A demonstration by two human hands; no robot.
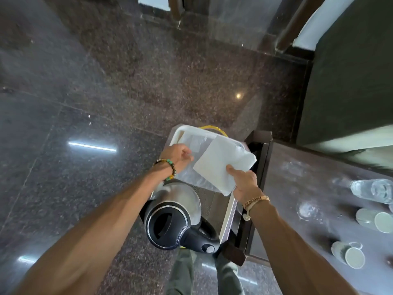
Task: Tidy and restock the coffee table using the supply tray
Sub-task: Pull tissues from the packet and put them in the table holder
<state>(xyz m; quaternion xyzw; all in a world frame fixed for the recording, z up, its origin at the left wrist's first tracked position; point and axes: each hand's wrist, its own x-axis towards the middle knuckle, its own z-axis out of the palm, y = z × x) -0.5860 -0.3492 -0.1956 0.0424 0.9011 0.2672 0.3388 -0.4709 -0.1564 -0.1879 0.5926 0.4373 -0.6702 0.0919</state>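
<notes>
From where the person stands, the white supply tray sits straight ahead at 12 o'clock. Its long right rim runs just beside the dark left edge of the coffee table. I cannot tell whether the two touch.

A steel and black kettle fills the near end of the tray, with its handle toward the person. Its body overhangs the tray's left rim.

Over the far half of the tray, the left hand has its fingers curled in, pinching a sheet of clear plastic wrap. The right hand grips the near corner of a flat white packet, thumb on top and the other fingers hidden beneath. The packet is tilted, and its far corner reaches out past the tray's right rim toward the table.

A thin yellow loop shows beyond the tray's far edge.

On the table, from 2 to 4 o'clock, stand a water bottle, a clear glass and two cups. All stand well in from the table's left edge.

Polished dark stone floor lies open from 7 round to 12 o'clock.
</notes>
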